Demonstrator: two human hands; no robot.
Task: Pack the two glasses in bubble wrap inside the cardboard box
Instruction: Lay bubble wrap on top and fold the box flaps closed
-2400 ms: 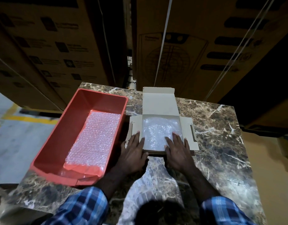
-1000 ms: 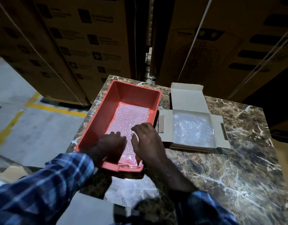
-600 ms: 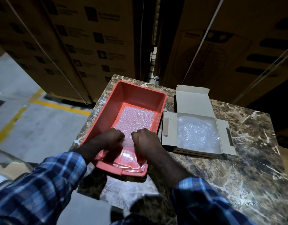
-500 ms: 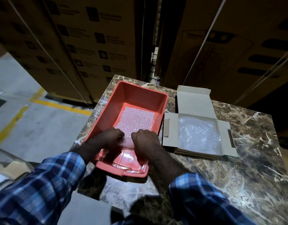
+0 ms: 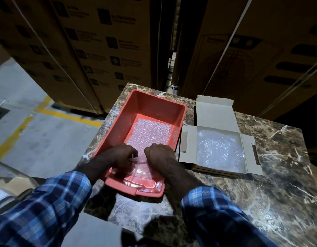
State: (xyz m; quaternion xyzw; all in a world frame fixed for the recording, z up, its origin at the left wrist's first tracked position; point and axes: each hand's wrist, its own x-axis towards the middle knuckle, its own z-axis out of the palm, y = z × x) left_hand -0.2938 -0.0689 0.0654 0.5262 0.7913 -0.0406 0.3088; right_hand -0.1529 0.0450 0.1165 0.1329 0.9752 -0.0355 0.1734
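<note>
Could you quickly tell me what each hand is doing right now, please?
Left hand: fingers curled, gripping the near edge of the clear bubble wrap sheet in the red plastic tray.
Right hand: likewise gripping that sheet.

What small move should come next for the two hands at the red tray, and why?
Probably lift the bubble wrap sheet out of the red tray and carry it toward the cardboard box. Both the left hand and right hand are curled on its near edge, and the box stands open beside the tray, already holding wrap.
</note>
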